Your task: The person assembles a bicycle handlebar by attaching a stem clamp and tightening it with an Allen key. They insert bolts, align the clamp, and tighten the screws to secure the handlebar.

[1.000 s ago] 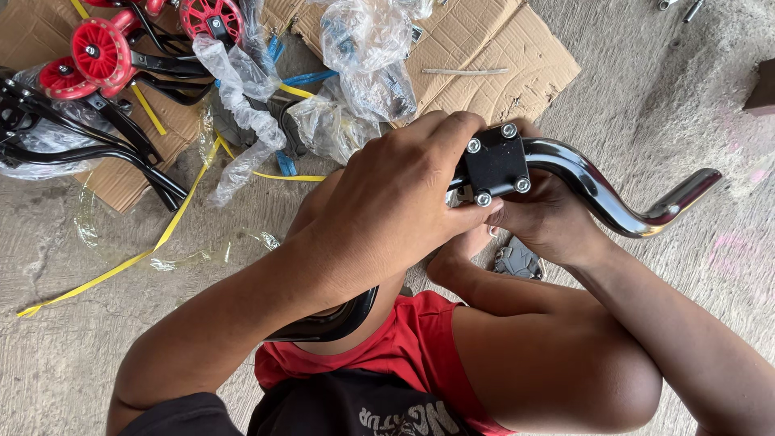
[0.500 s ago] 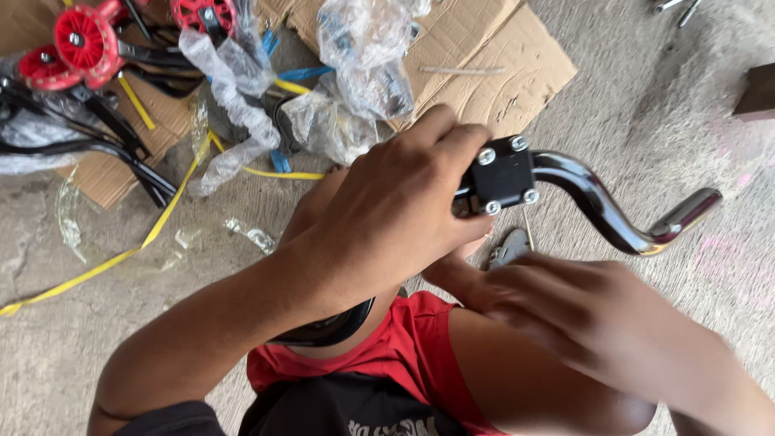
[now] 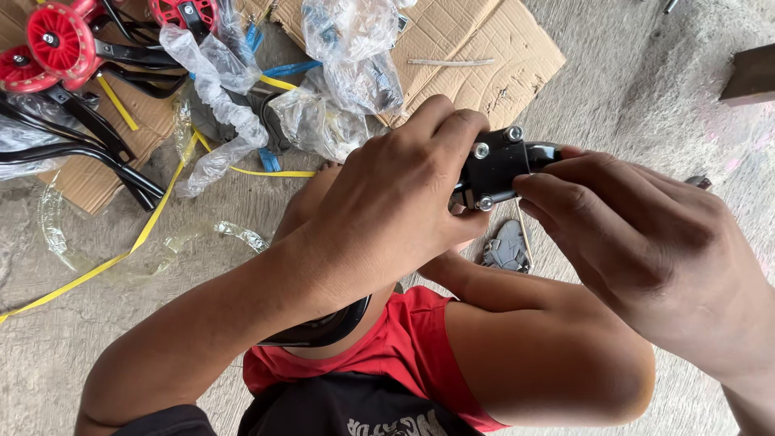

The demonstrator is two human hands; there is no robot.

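Now left hand [image 3: 387, 202] grips black stem clamp [image 3: 494, 165], right hand [image 3: 638, 234] touching

Flattened cardboard [image 3: 476, 48], crumpled clear plastic bags [image 3: 347, 56], red training wheels [image 3: 52, 40] and yellow strapping [image 3: 121, 250] lay on concrete.

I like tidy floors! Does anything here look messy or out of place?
Yes. Crumpled clear plastic bags and loose yellow straps lie strewn on the concrete floor beside torn cardboard and red training wheels. The black clamp between both hands looks intact.
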